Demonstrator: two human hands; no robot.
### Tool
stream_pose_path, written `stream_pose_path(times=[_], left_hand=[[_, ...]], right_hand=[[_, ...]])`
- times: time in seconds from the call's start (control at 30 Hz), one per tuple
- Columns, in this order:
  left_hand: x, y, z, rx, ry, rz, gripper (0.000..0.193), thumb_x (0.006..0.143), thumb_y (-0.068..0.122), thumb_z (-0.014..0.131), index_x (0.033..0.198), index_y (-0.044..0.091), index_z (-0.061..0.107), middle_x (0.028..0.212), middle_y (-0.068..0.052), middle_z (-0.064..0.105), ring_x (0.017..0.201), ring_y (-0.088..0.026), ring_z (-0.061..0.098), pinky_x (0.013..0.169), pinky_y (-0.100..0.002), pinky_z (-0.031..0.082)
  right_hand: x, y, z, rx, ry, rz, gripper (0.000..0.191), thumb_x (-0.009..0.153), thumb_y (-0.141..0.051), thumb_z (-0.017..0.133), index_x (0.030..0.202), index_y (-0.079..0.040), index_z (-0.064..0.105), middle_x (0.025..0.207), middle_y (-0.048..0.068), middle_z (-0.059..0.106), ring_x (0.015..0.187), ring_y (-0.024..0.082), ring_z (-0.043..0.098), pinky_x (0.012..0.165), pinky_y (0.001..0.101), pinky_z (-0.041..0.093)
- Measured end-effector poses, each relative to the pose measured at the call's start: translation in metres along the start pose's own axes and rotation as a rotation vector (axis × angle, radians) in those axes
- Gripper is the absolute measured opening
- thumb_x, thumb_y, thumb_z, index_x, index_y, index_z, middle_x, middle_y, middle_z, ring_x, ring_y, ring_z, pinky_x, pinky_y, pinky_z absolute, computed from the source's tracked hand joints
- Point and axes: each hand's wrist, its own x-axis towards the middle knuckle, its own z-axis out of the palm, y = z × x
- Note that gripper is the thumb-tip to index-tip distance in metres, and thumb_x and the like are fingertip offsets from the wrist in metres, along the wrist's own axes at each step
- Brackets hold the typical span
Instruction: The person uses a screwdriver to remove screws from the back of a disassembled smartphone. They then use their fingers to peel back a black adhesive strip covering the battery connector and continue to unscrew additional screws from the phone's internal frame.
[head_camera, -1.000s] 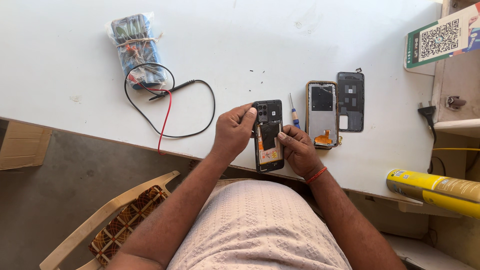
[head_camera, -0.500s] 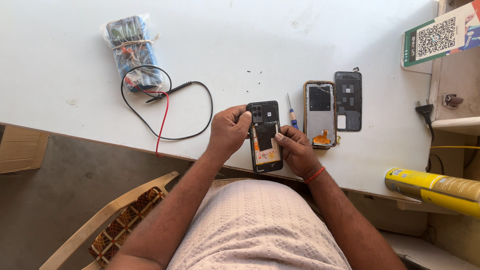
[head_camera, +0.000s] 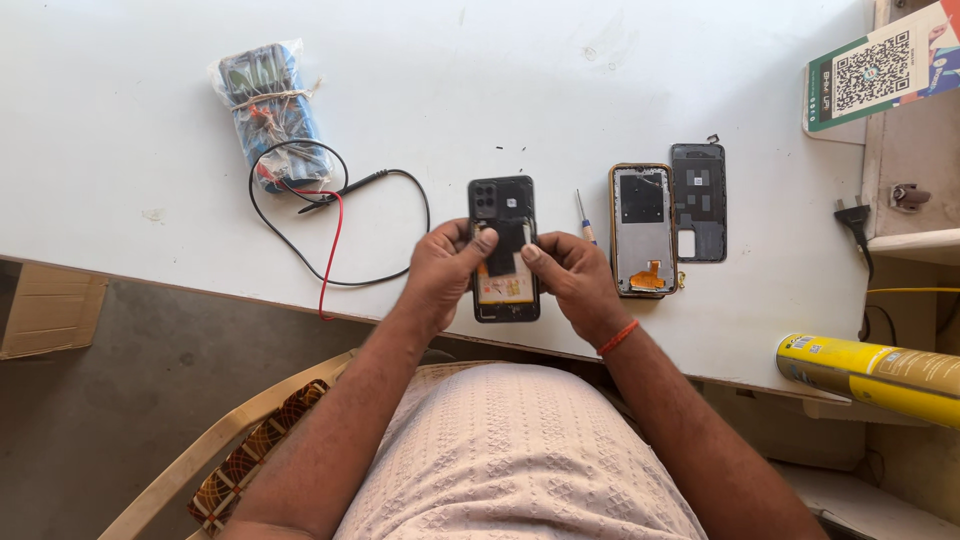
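At the far left of the white worktop (head_camera: 150, 150) I see a blue device wrapped in clear plastic (head_camera: 272, 112), its face too crinkled over to read. Black and red test leads (head_camera: 335, 225) loop out from it toward the worktop's near edge. Next comes the left hand (head_camera: 445, 270), its grip closed on the left side of an opened black phone (head_camera: 503, 250), thumb laid across the exposed inside. The phone sits near the front edge of the worktop, and I cannot tell whether it rests flat or is lifted. The right hand (head_camera: 570, 275) grips its right side, fingertips hiding that edge. Just beyond lies a small screwdriver (head_camera: 583, 215), partly covered by the right hand. Further right lie a gold-rimmed phone frame (head_camera: 642, 228) and a dark back panel (head_camera: 698, 200), side by side. A yellow tube (head_camera: 870, 375) is cut off at the right border.
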Motion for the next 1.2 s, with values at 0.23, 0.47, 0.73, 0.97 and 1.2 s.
stream_pose_path(times=[0.23, 0.47, 0.73, 0.97, 1.2], left_hand=[[0.019, 0.020, -0.046, -0.174, 0.271, 0.128, 0.020, 0.091, 0.017, 0.074, 0.103, 0.002, 0.069, 0.088, -0.009, 0.077, 0.076, -0.016, 0.073, 0.072, -0.035, 0.065], [0.012, 0.024, -0.066, -0.174, 0.376, 0.216, 0.022, 0.093, 0.015, 0.074, 0.106, -0.002, 0.067, 0.093, -0.011, 0.076, 0.077, -0.013, 0.073, 0.069, -0.031, 0.065], [0.015, 0.018, -0.049, -0.008, 0.310, 0.262, 0.028, 0.095, 0.012, 0.073, 0.117, -0.003, 0.065, 0.096, -0.010, 0.076, 0.080, -0.010, 0.071, 0.071, -0.026, 0.062], [0.013, 0.020, -0.046, 0.161, 0.282, 0.222, 0.033, 0.094, 0.007, 0.068, 0.124, -0.002, 0.062, 0.096, -0.011, 0.077, 0.081, -0.011, 0.073, 0.069, -0.026, 0.063], [0.023, 0.018, -0.029, 0.195, 0.199, 0.259, 0.027, 0.094, 0.005, 0.067, 0.119, -0.005, 0.064, 0.097, -0.012, 0.077, 0.081, -0.012, 0.073, 0.068, -0.025, 0.061]], right_hand=[[0.008, -0.009, -0.029, -0.216, 0.269, -0.101, 0.021, 0.102, -0.020, 0.064, 0.106, 0.000, 0.071, 0.088, 0.010, 0.072, 0.066, 0.010, 0.066, 0.058, 0.0260, 0.059], [-0.025, 0.005, -0.019, -0.861, 0.227, -0.328, 0.010, 0.092, -0.015, 0.075, 0.094, -0.005, 0.074, 0.084, 0.007, 0.073, 0.066, 0.014, 0.069, 0.060, 0.0275, 0.058], [-0.002, 0.003, 0.026, -1.170, 0.167, -0.255, 0.014, 0.091, -0.022, 0.072, 0.089, -0.008, 0.076, 0.079, 0.007, 0.070, 0.068, 0.021, 0.070, 0.065, 0.0365, 0.058], [0.003, 0.006, 0.032, -1.383, 0.137, -0.290, 0.014, 0.094, -0.017, 0.065, 0.086, -0.005, 0.069, 0.076, 0.009, 0.064, 0.068, 0.021, 0.067, 0.062, 0.0370, 0.058], [0.000, 0.010, 0.023, -1.262, 0.175, -0.267, 0.014, 0.093, -0.017, 0.064, 0.084, -0.007, 0.062, 0.077, 0.008, 0.063, 0.067, 0.022, 0.064, 0.063, 0.0406, 0.056]])
